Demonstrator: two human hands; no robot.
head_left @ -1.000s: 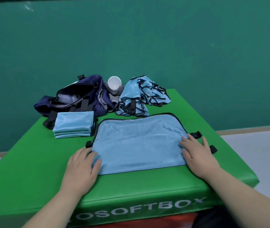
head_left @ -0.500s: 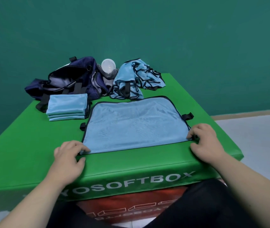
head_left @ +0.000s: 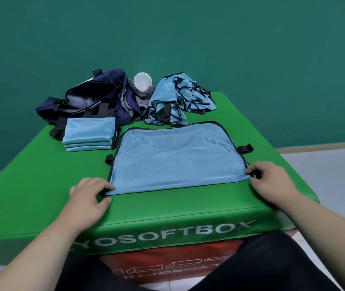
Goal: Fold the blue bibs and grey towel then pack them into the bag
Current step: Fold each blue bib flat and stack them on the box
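**Both hands take the near corners of a blue bib**

The left hand and the right hand, well apart, each hold a near corner of a blue bib spread flat on a green padded box. The left thumb lies on the green surface at the corner, with curled fingers on top of the cloth. The right hand's curled fingers cover its corner, so the grip there appears to be a pinch, though the cloth under the fingertips is hidden. Black strap tabs stick out from the bib's left and right edges.

Just beyond the bib's far-left corner sits a stack of folded bibs, its layers showing at the near edge. Behind the stack lies the dark blue bag, mouth open, its inside in shadow and hard to read. A heap of unfolded bibs with black trim lies to the right of the bag, near the flat bib's far edge. The grey towel is wedged between bag and heap, mostly hidden. A round white object rests on it, and what it is cannot be made out.

White lettering on the box's near face reads "YOSOFTBOX", with its start cut off by the left forearm. Below is a red box, partly hidden by the person's dark-clothed legs. Both forearms run out of the frame at the bottom.
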